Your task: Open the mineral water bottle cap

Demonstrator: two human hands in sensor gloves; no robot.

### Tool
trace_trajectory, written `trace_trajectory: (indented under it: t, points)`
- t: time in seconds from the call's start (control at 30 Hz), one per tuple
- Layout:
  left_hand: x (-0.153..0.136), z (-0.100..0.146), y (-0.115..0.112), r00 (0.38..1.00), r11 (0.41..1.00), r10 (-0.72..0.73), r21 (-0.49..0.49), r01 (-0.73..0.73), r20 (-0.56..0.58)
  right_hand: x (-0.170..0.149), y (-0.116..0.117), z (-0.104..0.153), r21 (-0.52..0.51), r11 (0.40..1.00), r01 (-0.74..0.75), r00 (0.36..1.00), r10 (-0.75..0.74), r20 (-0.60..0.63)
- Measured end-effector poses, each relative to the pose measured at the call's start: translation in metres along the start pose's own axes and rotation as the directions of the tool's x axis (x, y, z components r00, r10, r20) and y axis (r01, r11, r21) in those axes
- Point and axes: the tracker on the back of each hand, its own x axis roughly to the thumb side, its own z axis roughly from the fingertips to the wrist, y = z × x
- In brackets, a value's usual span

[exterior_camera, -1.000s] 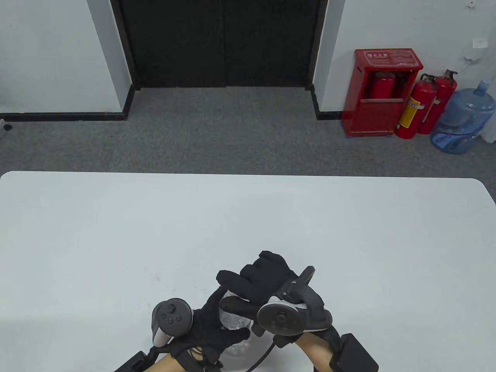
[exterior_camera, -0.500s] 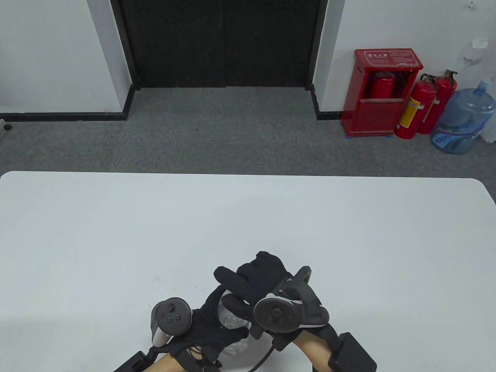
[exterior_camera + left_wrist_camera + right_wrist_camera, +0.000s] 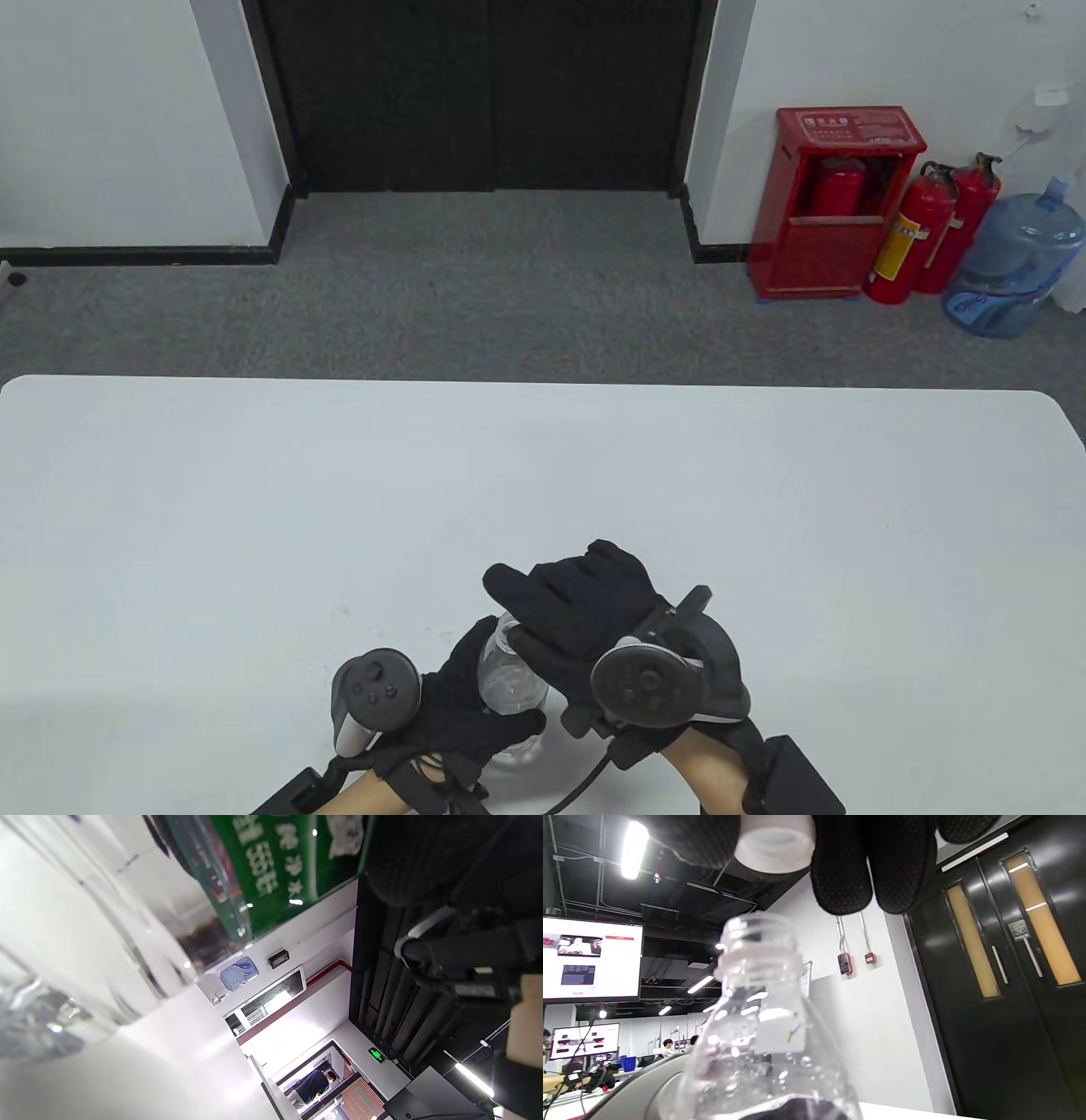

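A clear mineral water bottle (image 3: 512,679) stands near the table's front edge, and my left hand (image 3: 462,709) grips its body. Its green label (image 3: 292,861) fills the top of the left wrist view. My right hand (image 3: 577,607) is above the bottle and pinches the white cap (image 3: 775,842) between its fingertips (image 3: 842,878). In the right wrist view the bottle's threaded neck (image 3: 759,942) is bare, and the cap is held a short way above it, apart from it.
The white table (image 3: 543,475) stretches ahead of both hands. Beyond the far edge are grey carpet, a dark double door, a red extinguisher cabinet (image 3: 836,199) and a blue water jug (image 3: 1014,263).
My right hand has moved up and to the right, away from the bottle's top, taking the cap with it. The left hand and the bottle have stayed in place.
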Motion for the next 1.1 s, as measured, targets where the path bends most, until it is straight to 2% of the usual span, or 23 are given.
trace_trajectory:
  t: [0.07,0.17,0.27,0.33,0.43,0.53,0.7,0.77,0.9,1.1]
  points:
    - [0.0,0.0,0.001,1.0,1.0,0.003,0.002,-0.003,-0.001,-0.005,-0.005,0.005,-0.019,0.999,-0.047,0.999,0.046,-0.015]
    - [-0.001,0.0,0.002,1.0,1.0,-0.011,0.007,0.011,0.003,-0.02,-0.006,0.02,0.027,0.995,-0.098,0.994,0.1,-0.052]
    - [-0.002,0.0,0.003,1.0,1.0,-0.008,0.012,0.008,0.0,-0.041,0.005,0.042,0.091,0.991,-0.102,0.987,0.112,-0.113]
    - [-0.002,0.0,0.004,1.0,1.0,-0.015,0.016,0.015,0.003,-0.055,0.019,0.055,0.158,0.981,-0.114,0.984,0.133,-0.117]
    - [-0.001,0.0,0.002,1.0,1.0,-0.017,0.014,0.017,0.006,-0.074,0.053,0.074,0.322,0.942,-0.092,0.979,0.145,-0.143]
    - [0.0,-0.001,-0.001,1.0,1.0,-0.018,0.01,0.018,0.008,-0.087,0.081,0.088,0.405,0.91,-0.085,0.973,0.163,-0.164]
    - [0.0,-0.001,-0.003,0.999,0.999,-0.033,0.012,0.033,0.007,-0.102,0.124,0.098,0.598,0.794,-0.108,0.964,0.23,-0.131]
    - [-0.001,-0.001,-0.003,0.999,0.999,-0.042,0.01,0.042,0.008,-0.103,0.138,0.1,0.629,0.766,-0.13,0.962,0.251,-0.106]
    - [-0.003,-0.001,-0.003,0.999,0.999,-0.044,0.003,0.044,0.0,-0.101,0.152,0.102,0.682,0.705,-0.196,0.948,0.313,-0.051]
    - [-0.004,0.0,-0.002,0.999,0.999,-0.049,0.001,0.049,-0.006,-0.099,0.16,0.105,0.678,0.702,-0.219,0.946,0.323,-0.029]
